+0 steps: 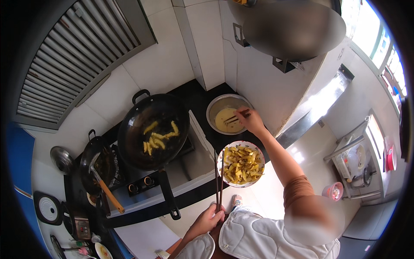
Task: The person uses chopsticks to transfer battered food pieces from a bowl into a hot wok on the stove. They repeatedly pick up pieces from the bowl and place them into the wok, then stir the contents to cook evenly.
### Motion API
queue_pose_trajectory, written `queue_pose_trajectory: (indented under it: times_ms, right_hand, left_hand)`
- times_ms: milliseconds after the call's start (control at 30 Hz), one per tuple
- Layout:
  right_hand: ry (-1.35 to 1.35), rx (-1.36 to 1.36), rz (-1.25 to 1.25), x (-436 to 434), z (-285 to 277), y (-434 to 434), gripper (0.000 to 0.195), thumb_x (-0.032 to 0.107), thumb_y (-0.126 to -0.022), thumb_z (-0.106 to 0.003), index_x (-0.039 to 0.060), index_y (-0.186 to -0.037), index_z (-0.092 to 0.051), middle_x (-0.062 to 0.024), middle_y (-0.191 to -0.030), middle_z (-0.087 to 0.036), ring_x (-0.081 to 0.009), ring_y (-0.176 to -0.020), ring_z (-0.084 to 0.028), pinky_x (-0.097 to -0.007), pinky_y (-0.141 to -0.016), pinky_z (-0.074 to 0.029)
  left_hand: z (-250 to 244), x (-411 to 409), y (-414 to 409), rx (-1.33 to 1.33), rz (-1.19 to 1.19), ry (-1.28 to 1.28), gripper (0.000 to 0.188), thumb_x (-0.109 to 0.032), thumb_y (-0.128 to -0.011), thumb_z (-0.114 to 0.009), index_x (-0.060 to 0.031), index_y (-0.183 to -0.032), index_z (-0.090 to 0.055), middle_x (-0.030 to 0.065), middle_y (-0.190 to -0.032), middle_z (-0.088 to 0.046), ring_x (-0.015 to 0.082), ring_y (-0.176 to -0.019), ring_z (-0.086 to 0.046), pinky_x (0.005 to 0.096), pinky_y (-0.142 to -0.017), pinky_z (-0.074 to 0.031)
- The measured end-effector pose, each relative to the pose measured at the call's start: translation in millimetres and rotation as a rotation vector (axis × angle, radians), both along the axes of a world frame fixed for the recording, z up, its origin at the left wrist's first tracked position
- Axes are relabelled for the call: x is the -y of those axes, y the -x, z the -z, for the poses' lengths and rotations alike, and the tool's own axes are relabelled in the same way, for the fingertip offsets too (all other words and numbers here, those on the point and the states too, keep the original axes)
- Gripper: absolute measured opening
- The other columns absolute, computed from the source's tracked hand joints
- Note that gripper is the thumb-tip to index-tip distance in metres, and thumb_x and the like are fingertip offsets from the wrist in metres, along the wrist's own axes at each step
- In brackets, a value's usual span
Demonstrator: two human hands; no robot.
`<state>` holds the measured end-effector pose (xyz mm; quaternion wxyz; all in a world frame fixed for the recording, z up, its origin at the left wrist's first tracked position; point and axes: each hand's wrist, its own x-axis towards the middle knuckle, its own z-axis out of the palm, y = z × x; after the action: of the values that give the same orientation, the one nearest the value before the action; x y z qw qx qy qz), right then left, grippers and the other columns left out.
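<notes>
My right hand (250,120) grips a pair of dark chopsticks (232,120), whose tips reach into pale yellow batter (226,118) in a metal bowl (212,105). Low in front of my body, my left hand (212,217) holds a pair of long brown chopsticks (218,181) pointing away from me. They pass beside a white plate with a floral rim (260,149), heaped with yellow-brown food strips (242,165). To the left, a large black wok (131,142) sits over the stove, with several yellow coated strips (157,141) spread across its base.
The wok's handle (168,197) sticks out over the counter's front edge. Farther left are a smaller wok (85,158), a wooden-handled spatula (108,194) and a metal lid (61,159). A tiled wall (168,48) rises behind the stove. A pink basket (333,191) stands at right.
</notes>
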<state>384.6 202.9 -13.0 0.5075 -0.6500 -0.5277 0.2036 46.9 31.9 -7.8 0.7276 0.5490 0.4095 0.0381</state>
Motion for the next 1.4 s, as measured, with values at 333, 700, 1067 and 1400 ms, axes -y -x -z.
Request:
queue_pose_trajectory:
  times_ms: [333,700,1067,1400]
  right_hand:
    - [-0.114,0.025,0.19,0.8,-9.1,-18.8,0.016,0.016,-0.085,-0.061,0.0016,-0.079,-0.059,-0.0105,-0.066,-0.062,-0.0205,-0.058,-0.06,-0.0298,-0.056,-0.047]
    - [-0.183,-0.13,0.09,-4.3,-1.5,-3.9,0.016,0.014,-0.084,-0.062,0.0,-0.076,-0.059,-0.0098,-0.059,-0.06,-0.0162,-0.054,-0.061,-0.0266,-0.053,-0.047]
    - [-0.074,-0.111,0.159,-5.8,10.9,-4.1,0.018,0.014,-0.084,-0.062,-0.0006,-0.075,-0.057,-0.0111,-0.06,-0.059,-0.0196,-0.054,-0.062,-0.0301,-0.049,-0.045]
    - [-0.182,-0.005,0.193,-7.0,17.1,2.1,0.015,0.014,-0.085,-0.062,0.0007,-0.079,-0.058,-0.013,-0.063,-0.061,-0.021,-0.052,-0.062,-0.029,-0.051,-0.047]
  left_hand:
    - [-14.3,-0.7,-2.2,-0.009,-0.034,-0.068,0.014,-0.015,-0.093,-0.047,-0.0084,-0.105,-0.049,-0.0007,-0.08,-0.055,0.005,-0.063,-0.047,0.0199,-0.053,-0.039]
    - [-8.8,0.9,1.2,-0.013,-0.048,-0.059,0.015,-0.017,-0.093,-0.047,-0.0077,-0.105,-0.048,-0.0009,-0.08,-0.055,0.0053,-0.064,-0.048,0.0197,-0.053,-0.039]
    - [-3.2,0.6,3.2,0.01,-0.035,-0.053,0.017,-0.018,-0.093,-0.047,-0.0077,-0.106,-0.047,-0.0006,-0.08,-0.055,0.0052,-0.063,-0.047,0.0199,-0.053,-0.039]
    - [-15.7,0.8,5.4,0.012,-0.062,-0.048,0.017,-0.019,-0.093,-0.047,-0.0069,-0.106,-0.048,-0.0006,-0.079,-0.055,0.0052,-0.064,-0.048,0.0195,-0.054,-0.039]
